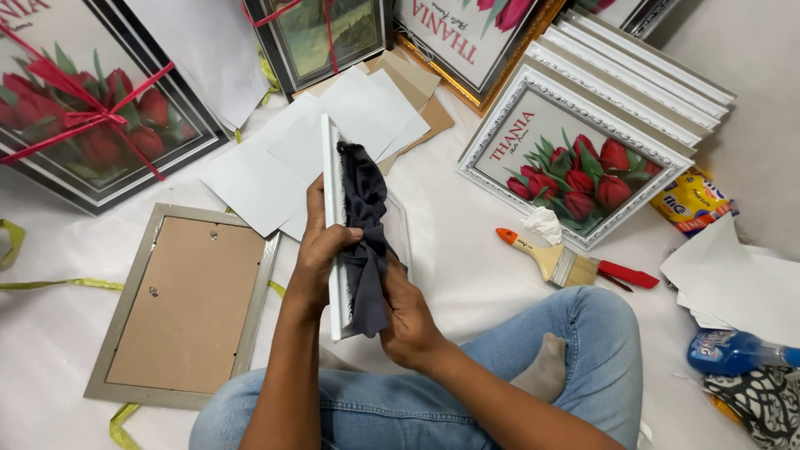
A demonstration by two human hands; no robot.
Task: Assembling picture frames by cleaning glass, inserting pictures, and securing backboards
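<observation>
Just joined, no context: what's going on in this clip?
A person sits cross-legged on a white floor covering, holding a white picture frame upright on edge. The left hand grips the frame; the right hand presses a dark cloth against it. A grey frame lies face down to the left, a paintbrush to the right, and a white frame with a tulip print lies beyond. Loose white sheets lie ahead.

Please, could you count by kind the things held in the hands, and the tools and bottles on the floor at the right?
White frame, in left hand: 1
Dark cloth, in right hand: 1
Paintbrush: 1
Red-handled tool: 1
Blue bottle: 1
Total: 5
</observation>
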